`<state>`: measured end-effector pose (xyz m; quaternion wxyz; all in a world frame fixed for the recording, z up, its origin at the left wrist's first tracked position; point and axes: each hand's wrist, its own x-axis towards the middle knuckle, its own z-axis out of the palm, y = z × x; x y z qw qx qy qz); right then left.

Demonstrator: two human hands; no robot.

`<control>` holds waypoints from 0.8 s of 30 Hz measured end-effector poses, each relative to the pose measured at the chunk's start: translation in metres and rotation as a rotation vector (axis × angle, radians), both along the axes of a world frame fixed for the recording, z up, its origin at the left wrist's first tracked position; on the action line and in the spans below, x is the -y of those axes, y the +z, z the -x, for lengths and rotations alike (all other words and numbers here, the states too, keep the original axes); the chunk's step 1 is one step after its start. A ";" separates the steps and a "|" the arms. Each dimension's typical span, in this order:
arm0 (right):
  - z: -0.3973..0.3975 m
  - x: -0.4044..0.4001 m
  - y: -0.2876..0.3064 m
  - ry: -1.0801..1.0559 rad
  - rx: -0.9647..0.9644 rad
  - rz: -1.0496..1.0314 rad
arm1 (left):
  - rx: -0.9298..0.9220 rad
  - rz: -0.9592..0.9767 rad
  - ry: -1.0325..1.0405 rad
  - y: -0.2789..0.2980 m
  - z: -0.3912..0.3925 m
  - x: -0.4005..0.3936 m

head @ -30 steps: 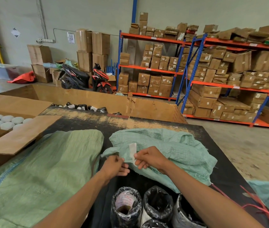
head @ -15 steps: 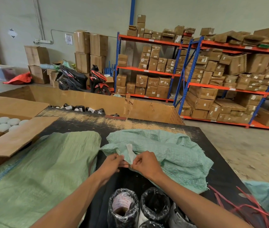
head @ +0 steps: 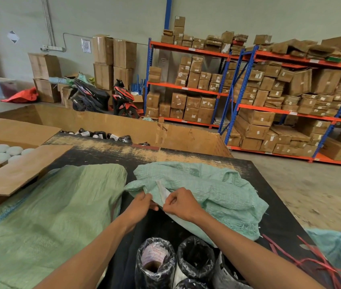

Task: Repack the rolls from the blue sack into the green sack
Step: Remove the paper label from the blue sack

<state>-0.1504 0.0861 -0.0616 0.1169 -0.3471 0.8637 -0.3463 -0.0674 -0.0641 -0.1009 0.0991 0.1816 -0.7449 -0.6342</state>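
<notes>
A crumpled teal woven sack (head: 203, 190) lies on the black table (head: 276, 215) in front of me. My left hand (head: 139, 205) and my right hand (head: 179, 203) both pinch its near edge, where a white strip (head: 163, 189) sticks up between them. A flatter, paler green sack (head: 46, 215) with a blue stripe covers the table's left side. Several rolls wrapped in black plastic (head: 155, 259) stand upright at the near edge, below my forearms.
An open cardboard box (head: 17, 174) with white round lids sits at the left. A large cardboard bin (head: 165, 134) with more black rolls stands behind the table. Red straps (head: 303, 259) and another teal sack (head: 336, 249) lie at the right. Shelving with cartons and a scooter stand behind.
Both hands stay pinched on the teal sack's edge and have shifted only slightly; the white strip between them now leans left. The camera view has drifted a little.
</notes>
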 end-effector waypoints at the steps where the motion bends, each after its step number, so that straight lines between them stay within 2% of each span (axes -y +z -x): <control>1: 0.002 0.001 0.002 -0.005 0.062 0.010 | -0.008 0.060 -0.028 -0.004 0.001 0.002; 5: 0.013 -0.004 0.017 0.087 0.268 -0.035 | -0.024 0.264 -0.046 -0.009 -0.006 0.006; 10: 0.020 -0.007 0.025 0.135 0.318 -0.146 | 0.060 0.609 -0.167 -0.013 -0.014 0.010; 13: 0.028 -0.010 0.026 0.112 0.290 -0.135 | 0.142 0.796 -0.152 -0.027 -0.018 0.024; 18: 0.035 -0.019 0.030 0.293 0.318 -0.201 | 0.178 0.561 -0.182 -0.030 -0.026 0.024; 24: 0.058 -0.041 0.049 0.318 0.276 -0.180 | 0.212 0.355 -0.138 -0.031 -0.028 0.031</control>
